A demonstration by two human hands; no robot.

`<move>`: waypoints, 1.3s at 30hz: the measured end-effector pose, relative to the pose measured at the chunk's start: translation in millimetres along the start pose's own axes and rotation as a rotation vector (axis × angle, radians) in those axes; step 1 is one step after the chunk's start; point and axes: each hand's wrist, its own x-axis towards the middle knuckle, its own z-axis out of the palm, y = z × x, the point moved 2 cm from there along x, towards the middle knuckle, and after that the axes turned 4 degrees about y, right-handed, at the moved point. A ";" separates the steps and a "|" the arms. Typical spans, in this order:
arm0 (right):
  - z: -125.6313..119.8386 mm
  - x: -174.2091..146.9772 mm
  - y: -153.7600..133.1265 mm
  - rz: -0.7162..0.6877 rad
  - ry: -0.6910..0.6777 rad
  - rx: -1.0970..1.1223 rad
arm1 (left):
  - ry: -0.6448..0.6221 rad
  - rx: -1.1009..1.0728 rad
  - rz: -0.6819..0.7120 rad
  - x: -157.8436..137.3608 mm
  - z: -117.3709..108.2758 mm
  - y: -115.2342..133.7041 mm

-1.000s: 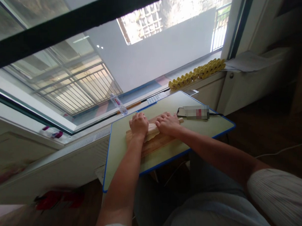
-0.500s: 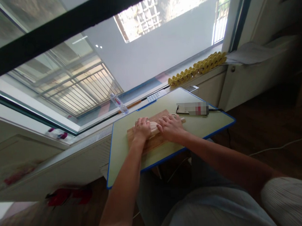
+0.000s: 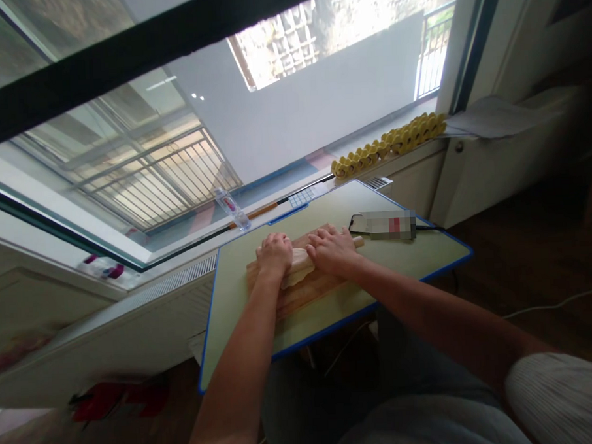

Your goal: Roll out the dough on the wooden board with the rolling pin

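A wooden rolling pin (image 3: 358, 242) lies across a wooden board (image 3: 309, 293), its right end sticking out beyond my right hand. Pale flattened dough (image 3: 298, 274) shows under the pin and on its near side, between my hands. My left hand (image 3: 274, 253) is closed over the left part of the pin, near the board's left side. Closed over the right part, my right hand (image 3: 332, 250) bends its fingers across the top. Both hands hide much of the pin and some of the dough.
The board rests on a small blue-edged table (image 3: 400, 260). A phone (image 3: 359, 224), partly blurred out, lies to the right with a cable. Along the window sill are a clear plastic bottle (image 3: 233, 210) and yellow egg trays (image 3: 391, 146). A red object (image 3: 120, 396) is on the floor at left.
Both hands have pushed the rolling pin slightly away from me, toward the board's far edge. More dough shows on the near side. The whole view has shifted a little.
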 end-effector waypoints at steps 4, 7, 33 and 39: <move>4.1 4.5 1.6 -0.025 0.012 0.003 | -0.007 -0.007 0.008 5.2 3.3 -0.5; 4.8 -5.9 0.9 -0.047 0.050 -0.009 | -0.014 -0.014 0.032 -5.1 3.9 -0.7; 7.9 -1.5 2.2 -0.027 -0.076 -0.019 | -0.021 0.001 -0.031 -33.8 -1.5 8.1; 11.1 32.2 3.6 -0.043 -0.105 -0.062 | -0.122 -0.023 -0.025 6.0 5.2 -1.7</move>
